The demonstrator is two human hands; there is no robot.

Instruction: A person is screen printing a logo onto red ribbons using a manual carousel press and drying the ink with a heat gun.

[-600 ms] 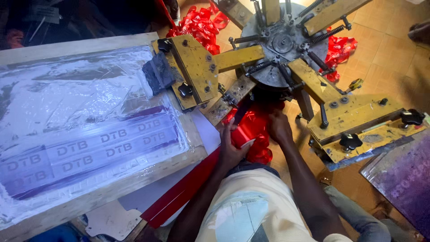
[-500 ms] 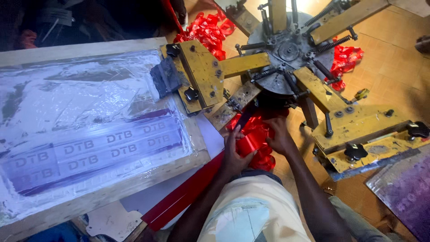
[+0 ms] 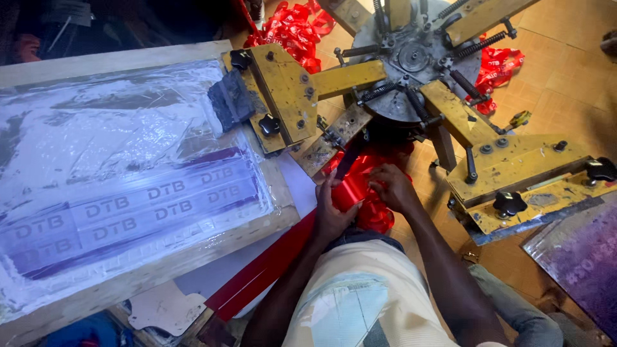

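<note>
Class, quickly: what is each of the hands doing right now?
Left hand: closed on the red ribbon.
Right hand: gripping the same red ribbon.

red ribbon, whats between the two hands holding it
In the head view, a shiny band of red ribbon spans between left hand and right hand.

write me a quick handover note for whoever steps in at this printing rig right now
Left hand: gripping the red ribbon in front of the body, at the end of the strip that runs along the board.
Right hand: fingers on the same ribbon, over the loose red bunch below the hub.
Things: wooden screen frame lies over the board at the left, purple ink on its mesh; yellow metal arms spread from the hub; a ribbon pile lies beyond the hub.
Done: ribbon strip lies under the frame.
Left: ribbon in hand not yet let go.
</note>
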